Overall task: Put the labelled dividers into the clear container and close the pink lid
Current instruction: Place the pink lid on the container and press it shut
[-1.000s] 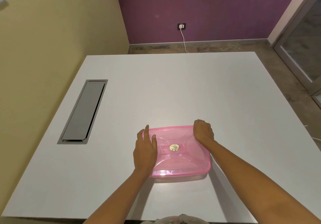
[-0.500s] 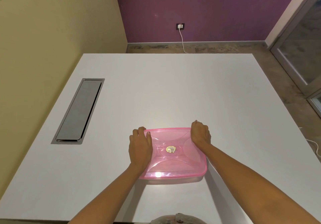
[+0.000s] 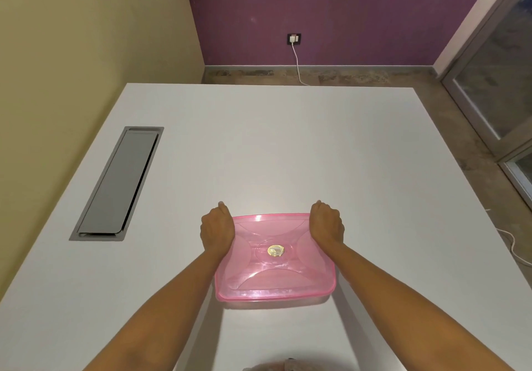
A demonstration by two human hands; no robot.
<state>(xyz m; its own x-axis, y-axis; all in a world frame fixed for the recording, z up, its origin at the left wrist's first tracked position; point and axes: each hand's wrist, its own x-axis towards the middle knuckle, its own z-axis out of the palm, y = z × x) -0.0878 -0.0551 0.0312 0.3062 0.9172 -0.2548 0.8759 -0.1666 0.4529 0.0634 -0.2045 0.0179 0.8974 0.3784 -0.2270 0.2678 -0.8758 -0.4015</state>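
Note:
The pink lid (image 3: 275, 267), translucent with a round gold sticker at its middle, lies flat on top of the clear container (image 3: 276, 303), of which only a thin strip shows under the lid's near edge. My left hand (image 3: 216, 228) curls over the lid's far left corner, fingers wrapped down around the edge. My right hand (image 3: 326, 222) curls over the far right corner in the same way. No labelled dividers are visible; the container's inside is hidden by the lid.
The container stands near the front middle of a white table (image 3: 288, 146). A grey cable hatch (image 3: 118, 183) is set into the table at the left. A yellow wall runs along the left side; a white cable lies on the floor at the right.
My left hand went from lying flat on the lid to gripping its far left corner. My right hand stayed at the far right corner. The view shifted slightly.

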